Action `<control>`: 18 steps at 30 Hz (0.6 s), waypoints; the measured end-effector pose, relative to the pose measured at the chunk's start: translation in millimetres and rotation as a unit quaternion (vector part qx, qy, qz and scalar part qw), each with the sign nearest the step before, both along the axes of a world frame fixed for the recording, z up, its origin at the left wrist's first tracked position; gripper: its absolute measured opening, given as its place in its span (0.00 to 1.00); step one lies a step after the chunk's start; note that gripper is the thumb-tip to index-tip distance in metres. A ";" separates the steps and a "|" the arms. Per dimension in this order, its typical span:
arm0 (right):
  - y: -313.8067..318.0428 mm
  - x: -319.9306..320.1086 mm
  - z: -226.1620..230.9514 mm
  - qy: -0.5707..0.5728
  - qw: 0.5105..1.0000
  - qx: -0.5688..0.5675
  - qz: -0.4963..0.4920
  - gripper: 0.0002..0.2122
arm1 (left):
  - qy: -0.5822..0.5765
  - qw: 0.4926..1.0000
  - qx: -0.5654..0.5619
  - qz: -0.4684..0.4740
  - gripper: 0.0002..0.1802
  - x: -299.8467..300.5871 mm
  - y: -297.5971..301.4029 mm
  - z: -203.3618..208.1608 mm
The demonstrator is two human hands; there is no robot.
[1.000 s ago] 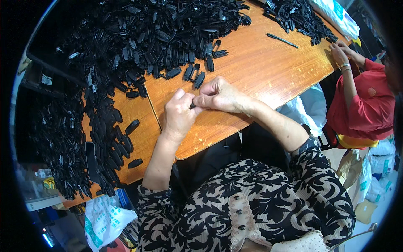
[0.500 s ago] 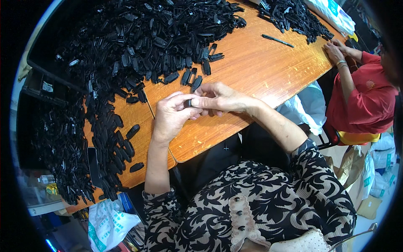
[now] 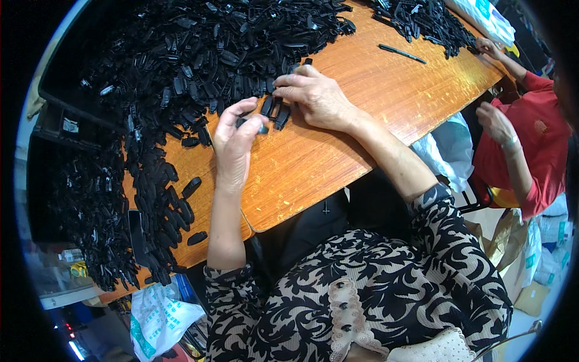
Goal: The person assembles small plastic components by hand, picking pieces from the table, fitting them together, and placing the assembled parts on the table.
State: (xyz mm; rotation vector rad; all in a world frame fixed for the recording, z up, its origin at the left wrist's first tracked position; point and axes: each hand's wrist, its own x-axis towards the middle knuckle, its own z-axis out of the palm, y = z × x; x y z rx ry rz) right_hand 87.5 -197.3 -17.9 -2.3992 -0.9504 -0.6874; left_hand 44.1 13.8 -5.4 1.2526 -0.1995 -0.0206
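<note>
My left hand (image 3: 234, 145) is raised over the table, thumb and fingers closed round a small black plastic part (image 3: 263, 129) whose end juts out past the thumb. My right hand (image 3: 322, 99) reaches palm down to the near edge of a big heap of black plastic parts (image 3: 223, 57). Its fingers are stretched out and somewhat apart above the loose pieces; their undersides are hidden. Just below those fingertips lie a few black parts (image 3: 281, 117), one of them an open frame shape.
More longish black parts (image 3: 175, 217) spread down the table's left side, beside a dark flat phone-like slab (image 3: 137, 238). A pen (image 3: 402, 53) lies on the wooden table (image 3: 362, 78). A co-worker in red (image 3: 531, 139) sits right, by a second heap (image 3: 422, 24). White plastic bags (image 3: 163, 317) hang below.
My hands have moved apart. The right has gone up and away to the heap's edge, while the left keeps the small part. The co-worker's hands have separated, one reaching to the second heap.
</note>
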 end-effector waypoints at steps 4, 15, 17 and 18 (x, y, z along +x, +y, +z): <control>19.5 -5.9 -9.5 -0.025 0.998 -0.063 0.000 0.19 | -0.197 0.876 0.433 0.080 0.20 -6.0 -10.2 -10.2; 14.9 -23.2 -10.0 -0.029 0.999 -0.020 0.026 0.10 | -0.248 0.851 0.458 0.070 0.22 -18.3 9.9 -0.4; 17.3 -25.6 -8.6 -0.017 0.999 -0.045 0.008 0.10 | -0.194 0.861 0.467 0.054 0.24 -16.8 16.7 -1.8; 19.8 -26.0 -10.7 -0.016 0.999 -0.045 0.009 0.10 | -0.093 0.910 0.403 0.031 0.25 -16.1 17.8 -1.5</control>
